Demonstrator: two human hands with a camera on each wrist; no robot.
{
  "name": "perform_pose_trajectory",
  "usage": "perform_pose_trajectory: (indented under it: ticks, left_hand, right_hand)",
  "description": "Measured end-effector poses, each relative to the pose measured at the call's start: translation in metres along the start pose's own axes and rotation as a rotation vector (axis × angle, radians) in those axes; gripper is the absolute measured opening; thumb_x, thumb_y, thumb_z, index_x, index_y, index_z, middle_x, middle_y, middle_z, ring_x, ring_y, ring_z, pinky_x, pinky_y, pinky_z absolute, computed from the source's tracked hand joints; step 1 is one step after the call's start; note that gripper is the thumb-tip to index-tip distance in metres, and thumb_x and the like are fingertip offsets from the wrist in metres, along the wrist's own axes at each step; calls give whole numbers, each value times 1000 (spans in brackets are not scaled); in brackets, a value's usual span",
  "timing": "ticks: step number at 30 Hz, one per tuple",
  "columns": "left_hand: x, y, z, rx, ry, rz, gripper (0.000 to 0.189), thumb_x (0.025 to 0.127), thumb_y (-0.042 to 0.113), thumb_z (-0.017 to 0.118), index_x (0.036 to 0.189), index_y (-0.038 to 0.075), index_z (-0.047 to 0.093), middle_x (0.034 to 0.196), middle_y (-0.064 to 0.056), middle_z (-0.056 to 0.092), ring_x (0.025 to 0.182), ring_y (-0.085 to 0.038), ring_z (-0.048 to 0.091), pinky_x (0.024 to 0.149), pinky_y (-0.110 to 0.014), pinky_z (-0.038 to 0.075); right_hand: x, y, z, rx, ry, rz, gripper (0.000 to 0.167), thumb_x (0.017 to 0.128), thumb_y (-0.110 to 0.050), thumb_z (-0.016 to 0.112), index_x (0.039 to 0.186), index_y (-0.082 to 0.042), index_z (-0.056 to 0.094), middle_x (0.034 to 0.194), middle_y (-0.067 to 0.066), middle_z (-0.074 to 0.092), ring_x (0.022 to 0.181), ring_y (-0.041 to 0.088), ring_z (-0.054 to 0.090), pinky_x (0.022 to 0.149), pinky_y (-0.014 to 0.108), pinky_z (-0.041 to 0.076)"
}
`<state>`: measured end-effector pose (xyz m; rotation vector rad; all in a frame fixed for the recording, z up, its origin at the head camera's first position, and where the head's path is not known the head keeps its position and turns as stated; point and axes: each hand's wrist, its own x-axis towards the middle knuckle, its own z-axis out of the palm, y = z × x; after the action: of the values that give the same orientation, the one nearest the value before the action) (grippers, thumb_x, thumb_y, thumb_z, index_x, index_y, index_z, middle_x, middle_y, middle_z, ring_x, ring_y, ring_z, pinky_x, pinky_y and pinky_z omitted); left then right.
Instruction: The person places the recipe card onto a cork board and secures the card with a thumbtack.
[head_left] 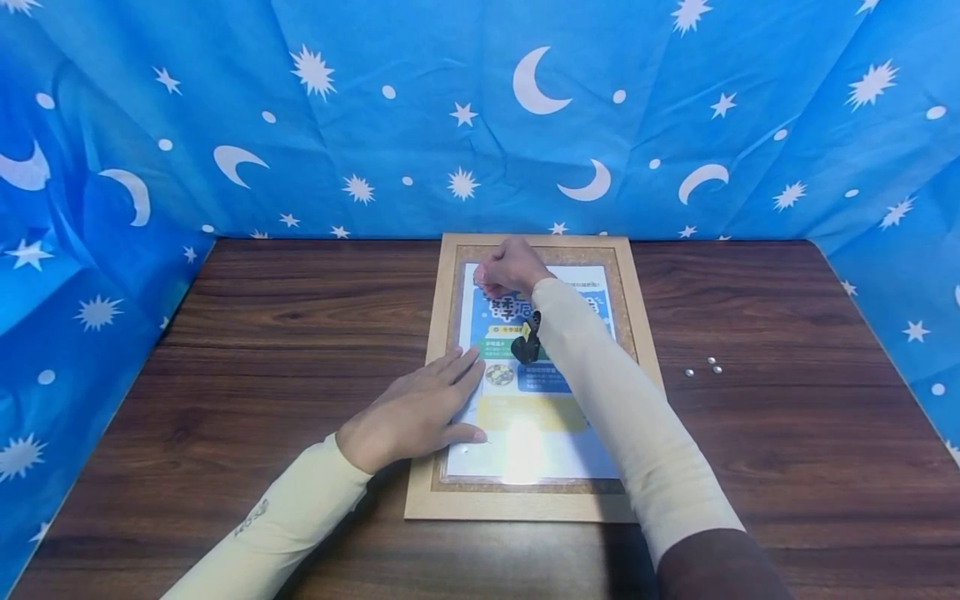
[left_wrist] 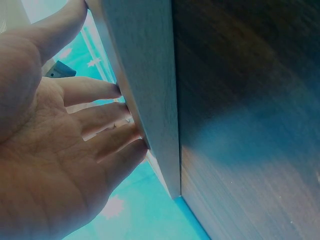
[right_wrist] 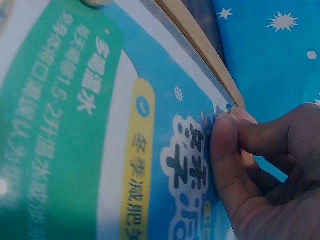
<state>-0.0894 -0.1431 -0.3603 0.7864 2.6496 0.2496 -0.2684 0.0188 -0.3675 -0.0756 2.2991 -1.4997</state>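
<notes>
A laminated poster (head_left: pixel 573 454) with blue, green and yellow printed blocks lies on a cork board with a pale wooden frame (head_left: pixel 517 505). My left hand (head_left: pixel 420 412) rests flat on the poster's left side, fingers straight and slightly spread. In the left wrist view its fingertips reach over the frame's edge. My right hand (head_left: pixel 513 265) is at the poster's top left corner. Thumb and forefinger pinch a tiny thumbtack (right_wrist: pixel 229 107) there, mostly hidden by the fingertips; whether its point is in the cork, I cannot tell.
Three silver thumbtacks (head_left: pixel 712 361) lie on the dark wooden table (head_left: pixel 300 333), right of the frame. A blue cloth (head_left: pixel 420 150) with white moons and stars hangs behind the table and on both sides. Light glares on the poster's lower part.
</notes>
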Motion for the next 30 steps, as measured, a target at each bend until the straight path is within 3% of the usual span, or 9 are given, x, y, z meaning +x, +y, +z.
perform_pose_trajectory:
  ticks: [12,21,30]
  left_hand:
    - [0,2,1,3,-2,0,86,96,53,63,159,5,30,167,-14,16,154,-33,13,122,-51,22]
    - [1,1,1,2,-3,-7,86,96,53,63,159,5,29,168,-13,15,154,-32,12,122,-50,21]
    - [1,0,1,4,-13,-13,86,96,53,62,160,6,28,168,-13,15,154,-31,11,123,-49,20]
  right_hand:
    - [6,-10,-4,-185,-38,22,11,96,-8,68,90,-1,74,83,11,70,76,22,67,74,30,57]
    - [3,-11,-7,-155,-63,10,10,93,-2,64,95,1,74,92,14,70,80,23,66,76,32,58]
    - [5,-10,-7,-157,-67,39,10,94,-7,65,99,-2,73,98,13,71,85,24,68,81,31,57]
